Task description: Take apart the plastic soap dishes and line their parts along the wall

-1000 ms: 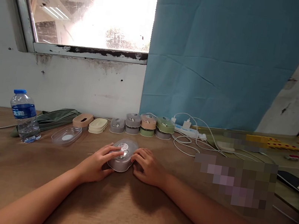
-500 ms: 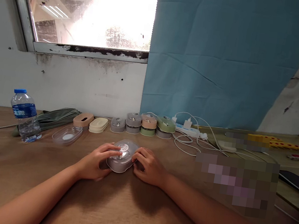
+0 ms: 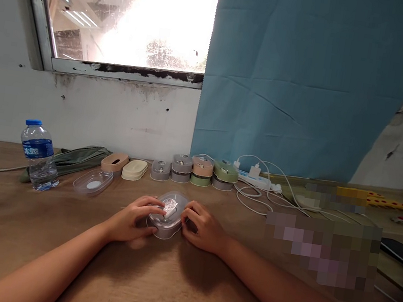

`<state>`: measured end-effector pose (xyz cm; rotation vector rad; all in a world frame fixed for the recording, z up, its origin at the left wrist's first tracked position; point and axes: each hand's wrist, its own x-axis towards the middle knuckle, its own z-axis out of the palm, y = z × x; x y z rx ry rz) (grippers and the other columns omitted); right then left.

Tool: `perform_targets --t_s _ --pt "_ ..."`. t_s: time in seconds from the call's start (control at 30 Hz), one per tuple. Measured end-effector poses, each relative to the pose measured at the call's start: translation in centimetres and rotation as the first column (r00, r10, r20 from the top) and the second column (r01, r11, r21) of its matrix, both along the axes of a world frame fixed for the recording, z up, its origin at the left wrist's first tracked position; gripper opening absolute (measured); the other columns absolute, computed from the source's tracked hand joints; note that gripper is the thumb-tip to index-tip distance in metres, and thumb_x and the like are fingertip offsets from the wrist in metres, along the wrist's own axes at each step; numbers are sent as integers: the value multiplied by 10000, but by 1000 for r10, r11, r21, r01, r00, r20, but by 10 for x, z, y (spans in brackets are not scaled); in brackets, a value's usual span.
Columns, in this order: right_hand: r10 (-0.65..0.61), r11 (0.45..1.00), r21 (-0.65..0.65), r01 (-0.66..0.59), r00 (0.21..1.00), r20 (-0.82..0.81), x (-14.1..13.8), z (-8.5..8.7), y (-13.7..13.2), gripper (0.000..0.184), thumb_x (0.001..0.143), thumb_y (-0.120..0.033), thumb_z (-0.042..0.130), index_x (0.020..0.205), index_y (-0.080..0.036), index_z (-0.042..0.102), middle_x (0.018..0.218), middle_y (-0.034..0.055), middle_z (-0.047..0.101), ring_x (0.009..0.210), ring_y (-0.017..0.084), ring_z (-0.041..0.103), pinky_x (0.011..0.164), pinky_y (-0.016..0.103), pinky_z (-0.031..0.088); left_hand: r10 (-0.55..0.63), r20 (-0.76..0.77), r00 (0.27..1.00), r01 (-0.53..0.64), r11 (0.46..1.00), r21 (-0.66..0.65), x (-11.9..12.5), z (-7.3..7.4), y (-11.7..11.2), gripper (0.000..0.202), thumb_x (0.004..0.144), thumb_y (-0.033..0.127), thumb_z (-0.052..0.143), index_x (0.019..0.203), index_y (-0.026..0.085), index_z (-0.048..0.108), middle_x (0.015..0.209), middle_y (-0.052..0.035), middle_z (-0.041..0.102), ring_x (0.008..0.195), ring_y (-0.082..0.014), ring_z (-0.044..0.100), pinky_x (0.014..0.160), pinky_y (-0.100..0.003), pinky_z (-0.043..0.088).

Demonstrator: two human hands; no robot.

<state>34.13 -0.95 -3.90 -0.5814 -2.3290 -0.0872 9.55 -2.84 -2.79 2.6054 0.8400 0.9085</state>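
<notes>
On the desk (image 3: 143,288), between left hand (image 3: 134,219) and right hand (image 3: 202,227): a low gray box (image 3: 168,232), oval with rounded ends, lying flat. Topped by a clear, glossy lid, pale-rimmed along the lower edge. On its upper face, a whitish round label (image 3: 171,203), marked with print too small to read, crossed by a bright glint. Left, fingers spread over the lid, thumb at the near side; right, fingers curled against the right edge, impossible to tell whether pinching.
</notes>
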Motion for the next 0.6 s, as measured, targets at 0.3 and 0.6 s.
perform_targets --t_s 0.3,0.6 --pt "27 999 42 -29 999 43 0 -3 0 172 706 -84 497 844 -183 524 866 56 514 776 155 495 705 271 433 167 47 985 -159 978 -131 5 2 0 408 613 354 722 986 228 613 956 -46 529 945 -200 483 868 -357 410" --pt "54 991 118 -67 992 111 -1 -1 -1 189 715 -95 505 876 -186 546 868 51 546 816 163 506 780 312 423 234 129 964 -210 961 -179 1 1 0 603 554 359 758 1084 225 501 947 -33 571 946 -200 513 877 -351 382"
